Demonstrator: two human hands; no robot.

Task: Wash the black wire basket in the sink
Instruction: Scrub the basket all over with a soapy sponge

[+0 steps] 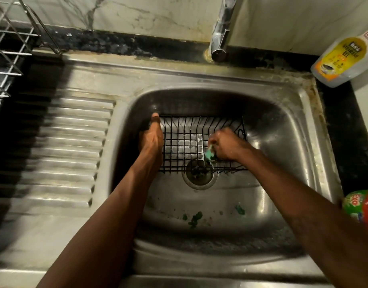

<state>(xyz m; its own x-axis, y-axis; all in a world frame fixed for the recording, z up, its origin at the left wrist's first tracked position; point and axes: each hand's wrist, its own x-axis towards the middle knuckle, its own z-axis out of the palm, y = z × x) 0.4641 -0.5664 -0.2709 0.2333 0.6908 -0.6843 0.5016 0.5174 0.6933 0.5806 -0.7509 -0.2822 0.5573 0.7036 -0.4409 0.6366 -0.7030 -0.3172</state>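
Two items carry legible print.

1. Bottle (343, 59), at the far right corner of the table (345, 125). Its yellow label (346, 51) appears upside down in this view and reads "DISHWASH GEL" in dark capitals. The brand word on the dark patch is blurred (three letters at most, not reliably readable). The smaller print is illegible.

2. Round container (360, 206), at the right frame edge. Its green band carries the red letters "EXO", seen inverted and partly cut off.
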